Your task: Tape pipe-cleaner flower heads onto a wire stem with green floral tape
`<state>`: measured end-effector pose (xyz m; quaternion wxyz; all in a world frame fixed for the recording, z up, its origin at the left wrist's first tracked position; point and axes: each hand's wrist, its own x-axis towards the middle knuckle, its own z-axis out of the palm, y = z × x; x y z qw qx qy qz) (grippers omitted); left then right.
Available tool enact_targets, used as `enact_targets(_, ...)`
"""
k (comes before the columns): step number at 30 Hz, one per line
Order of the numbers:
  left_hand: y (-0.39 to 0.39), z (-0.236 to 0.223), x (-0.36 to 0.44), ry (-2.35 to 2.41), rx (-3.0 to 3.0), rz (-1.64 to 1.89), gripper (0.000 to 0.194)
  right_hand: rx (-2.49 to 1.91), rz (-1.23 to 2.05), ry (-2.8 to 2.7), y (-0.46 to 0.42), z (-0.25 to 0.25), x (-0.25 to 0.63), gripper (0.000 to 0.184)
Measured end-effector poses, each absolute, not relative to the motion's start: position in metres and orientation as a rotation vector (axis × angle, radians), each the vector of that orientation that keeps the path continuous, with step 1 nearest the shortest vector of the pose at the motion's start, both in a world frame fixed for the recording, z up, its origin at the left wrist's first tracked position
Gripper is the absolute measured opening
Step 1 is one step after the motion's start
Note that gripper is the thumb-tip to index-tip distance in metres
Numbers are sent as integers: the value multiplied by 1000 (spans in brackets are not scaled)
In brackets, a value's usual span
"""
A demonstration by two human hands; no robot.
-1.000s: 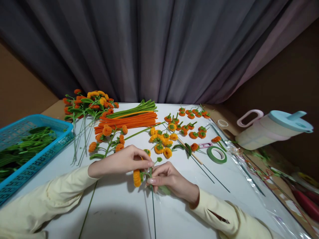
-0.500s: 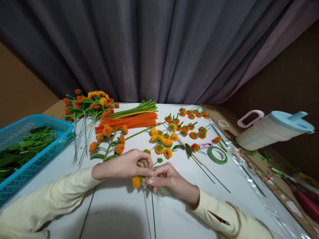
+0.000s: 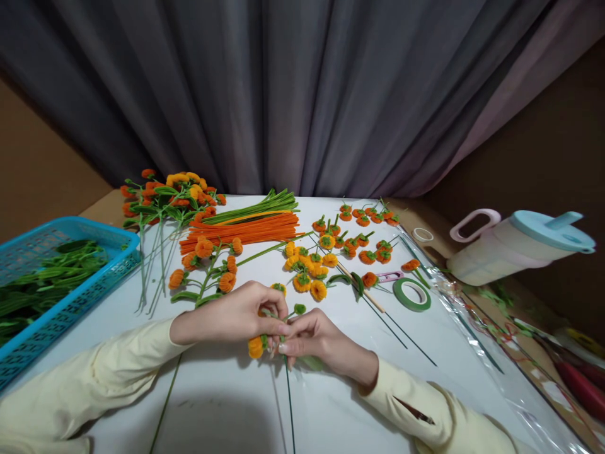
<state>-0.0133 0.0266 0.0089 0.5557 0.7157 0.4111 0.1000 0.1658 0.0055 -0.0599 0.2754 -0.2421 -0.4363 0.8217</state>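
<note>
My left hand (image 3: 246, 315) and my right hand (image 3: 321, 343) meet at the front middle of the table, fingertips pinched together. Between them is a flower stem (image 3: 289, 403), a thin dark green wire that runs down toward me. A yellow pipe-cleaner flower (image 3: 256, 347) hangs below my left fingers, joined to the stem by green parts. Above the fingertips pokes a small green bud-like tip (image 3: 299, 309). Part of a green leaf (image 3: 312, 362) shows under my right hand. The fingers hide the joint itself. Just left of my left hand lies a finished orange flower spray (image 3: 208, 271).
Yellow flower heads (image 3: 302, 282) and orange ones (image 3: 368, 256) lie beyond my hands. Orange pipe cleaners (image 3: 246, 230) are piled behind. Green floral tape (image 3: 412, 295) sits to the right, near a tumbler (image 3: 515, 249). A blue basket (image 3: 127, 252) of leaves stands left.
Both hands stay pinched on the stem. The yellow flower and the green tip have shifted slightly to the left, and the left hand a little with them.
</note>
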Motion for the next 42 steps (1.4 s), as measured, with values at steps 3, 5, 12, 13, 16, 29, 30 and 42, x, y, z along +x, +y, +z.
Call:
enact_targets(3, 25, 9, -13, 966, 1749, 225, 16, -674, 2208, -1194, 6, -61, 167, 23)
enact_targets(5, 25, 9, -12, 975, 1767, 208, 16, -715, 2193, -1217, 6, -62, 167, 25)
enact_targets(12, 24, 6, -13, 1001, 1863, 213, 15, -765, 2188, -1225, 8, -66, 167, 26)
enact_targets(13, 24, 6, -13, 996, 1868, 216, 15, -759, 2199, -1214, 8, -67, 167, 26)
enact_targets(16, 24, 7, -14, 978, 1843, 227, 15, -733, 2224, -1182, 9, -69, 167, 27)
enact_targets(29, 23, 5, -14, 976, 1842, 260, 14, -678, 2246, -1223, 11, -66, 169, 23)
enact_targets(30, 23, 5, -14, 981, 1853, 254, 14, -678, 2246, -1232, 11, -67, 169, 23)
enact_targets(42, 24, 15, -13, 1015, 1841, 196, 20, -684, 2213, -1224, 11, -68, 169, 19)
